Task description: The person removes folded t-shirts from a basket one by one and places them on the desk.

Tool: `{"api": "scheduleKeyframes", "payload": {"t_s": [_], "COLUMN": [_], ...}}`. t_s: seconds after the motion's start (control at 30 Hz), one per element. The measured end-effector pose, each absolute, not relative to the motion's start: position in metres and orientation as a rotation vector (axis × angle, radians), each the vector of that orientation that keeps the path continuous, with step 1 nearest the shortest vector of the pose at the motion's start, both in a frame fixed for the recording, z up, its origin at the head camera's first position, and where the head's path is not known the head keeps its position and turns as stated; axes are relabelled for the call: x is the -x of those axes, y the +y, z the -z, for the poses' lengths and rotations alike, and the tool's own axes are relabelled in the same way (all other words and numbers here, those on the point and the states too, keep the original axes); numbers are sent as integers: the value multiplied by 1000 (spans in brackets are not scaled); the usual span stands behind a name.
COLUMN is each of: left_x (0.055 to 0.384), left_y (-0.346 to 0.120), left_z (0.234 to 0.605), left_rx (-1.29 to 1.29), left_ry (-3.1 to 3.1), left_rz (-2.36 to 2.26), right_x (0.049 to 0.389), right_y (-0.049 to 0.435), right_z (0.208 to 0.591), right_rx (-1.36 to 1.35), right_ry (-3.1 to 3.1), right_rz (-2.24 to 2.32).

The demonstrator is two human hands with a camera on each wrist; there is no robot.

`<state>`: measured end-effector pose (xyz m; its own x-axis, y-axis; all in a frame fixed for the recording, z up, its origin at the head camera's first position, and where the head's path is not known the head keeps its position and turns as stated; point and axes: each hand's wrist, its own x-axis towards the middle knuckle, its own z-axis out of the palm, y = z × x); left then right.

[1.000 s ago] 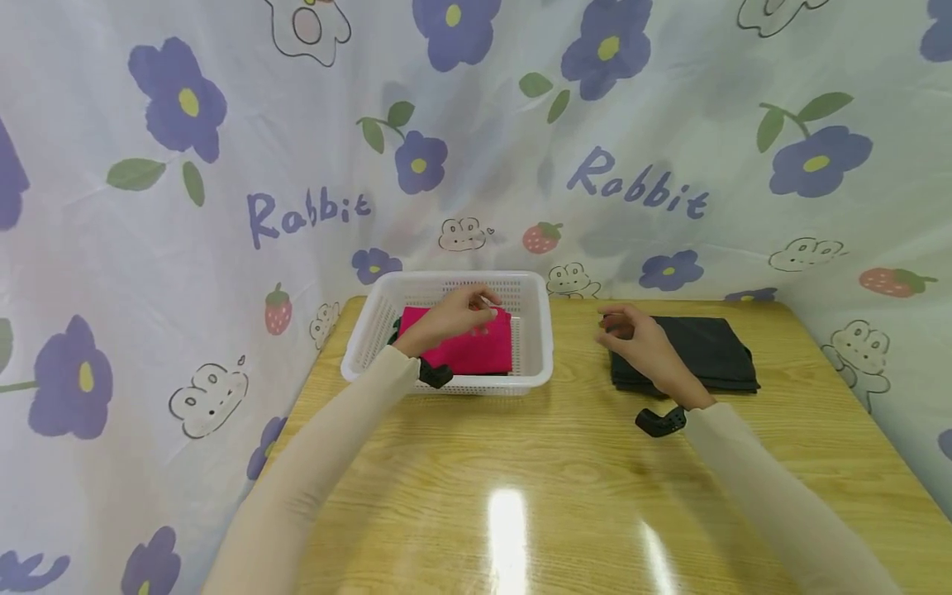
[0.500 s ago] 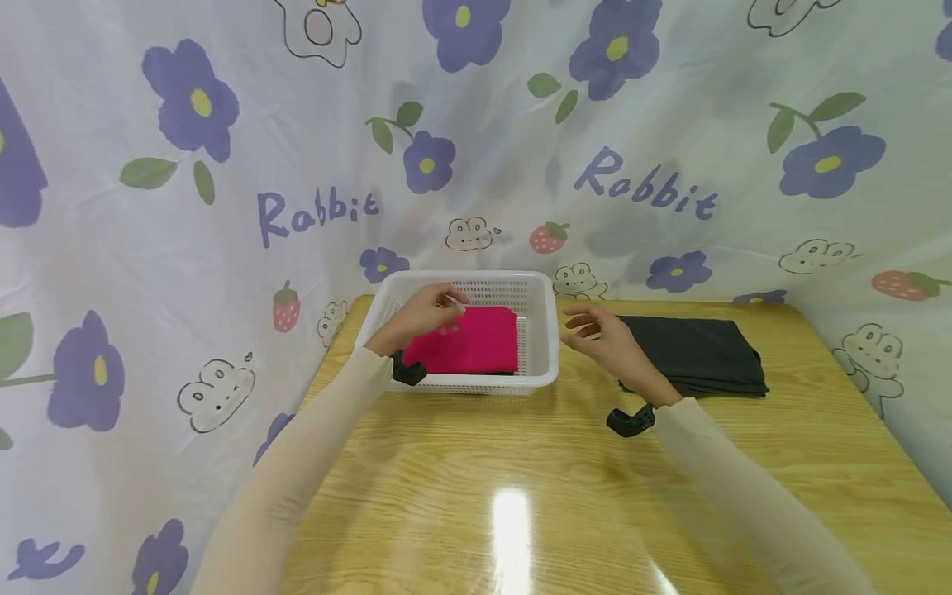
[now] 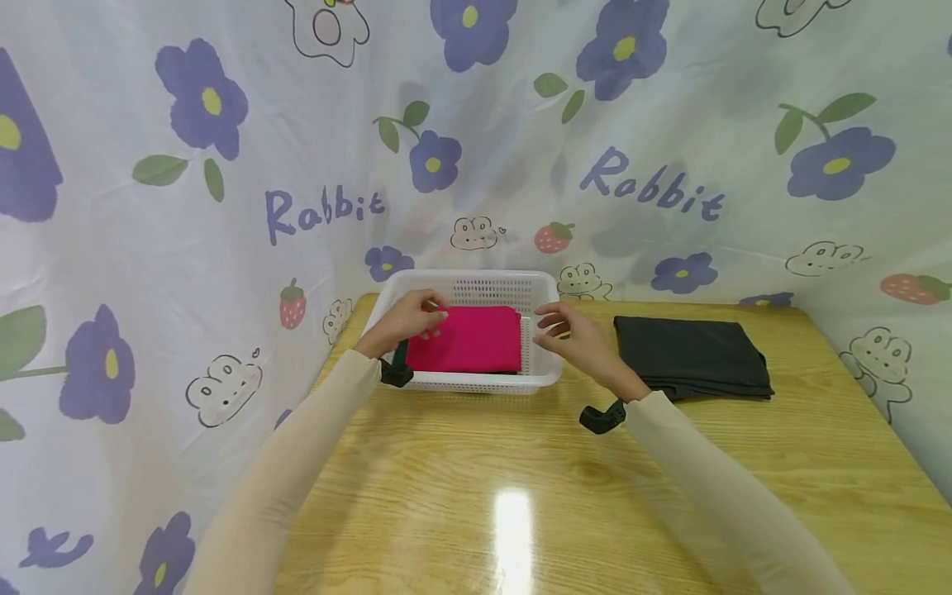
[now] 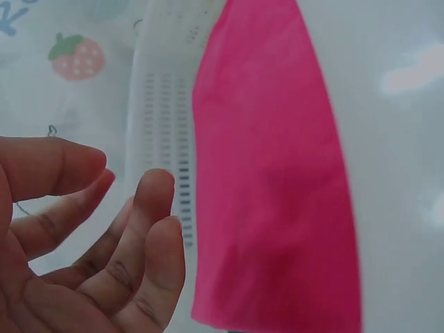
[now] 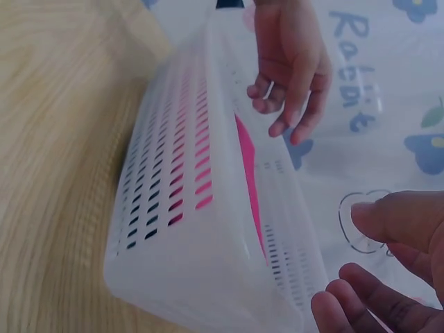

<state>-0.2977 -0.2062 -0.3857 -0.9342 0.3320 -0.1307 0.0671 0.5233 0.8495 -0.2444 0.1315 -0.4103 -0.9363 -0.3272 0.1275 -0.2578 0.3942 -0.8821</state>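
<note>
Inside a white perforated plastic basket (image 3: 548,289) lies a folded bright pink cloth (image 3: 479,340), with a dark edge showing beneath it. My left hand (image 3: 411,320) hovers over the cloth's left end, its fingers loosely bent and holding nothing. In the left wrist view those fingertips stand beside the pink cloth (image 4: 267,173). My right hand (image 3: 578,340) is at the basket's right rim, thumb and fingers apart with nothing between them. The right wrist view has the basket's slotted side (image 5: 180,180) close to this hand (image 5: 399,267).
A folded black cloth (image 3: 692,351) lies on the wooden table (image 3: 446,479), right of the basket. Behind the table hangs a white curtain (image 3: 506,182) printed with flowers and rabbits. Each wrist bears a black device (image 3: 604,417).
My left hand has moved left over the pink cloth, toward the basket's left side. My right hand has moved left, away from the black cloth and up to the basket's right rim.
</note>
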Motion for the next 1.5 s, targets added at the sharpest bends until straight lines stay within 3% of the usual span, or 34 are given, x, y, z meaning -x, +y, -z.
{"api": "scheduleKeyframes", "payload": {"t_s": [0.57,1.5], "left_x": [307,315], "left_y": [-222,-225], "left_z": [388,391], "left_rx": [-142,-51], "left_ry": [2578,2420], "left_rz": [-1264,-882], "right_x": [257,271], "right_y": [91,52], "right_z": [417,431], "right_rx": [555,198], "right_ry": [2505,2487], "right_rz": [1632,1395]}}
